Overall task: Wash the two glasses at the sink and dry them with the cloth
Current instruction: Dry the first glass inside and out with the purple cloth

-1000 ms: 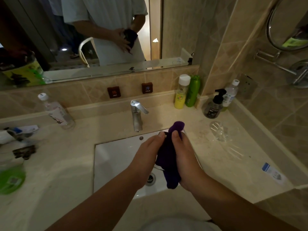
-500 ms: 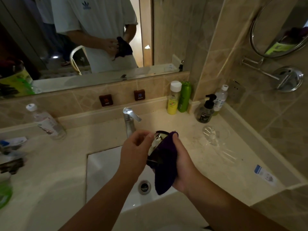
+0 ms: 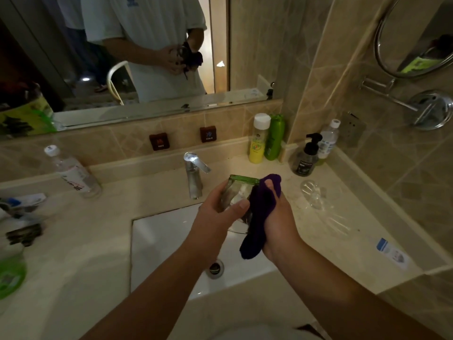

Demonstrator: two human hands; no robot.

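Note:
Over the white sink (image 3: 159,236), my left hand (image 3: 215,214) grips a clear glass (image 3: 236,192) that is tilted, its thick base turned up toward the tap. My right hand (image 3: 279,224) holds a dark purple cloth (image 3: 259,217) pressed against the right side of that glass; the cloth's lower end hangs down over the basin. A second clear glass (image 3: 312,193) lies on the beige counter to the right, beyond my right hand.
A chrome tap (image 3: 195,175) stands behind the basin. Yellow and green bottles (image 3: 266,139), a black pump bottle (image 3: 306,157) and a water bottle crowd the back right corner. Another plastic bottle (image 3: 72,171) lies at left, with clutter and a green item at the left edge.
The glass, hidden inside the cloth a second ago, is now exposed in my left hand. The cloth has slid to the glass's right side, and both hands have risen slightly toward the tap.

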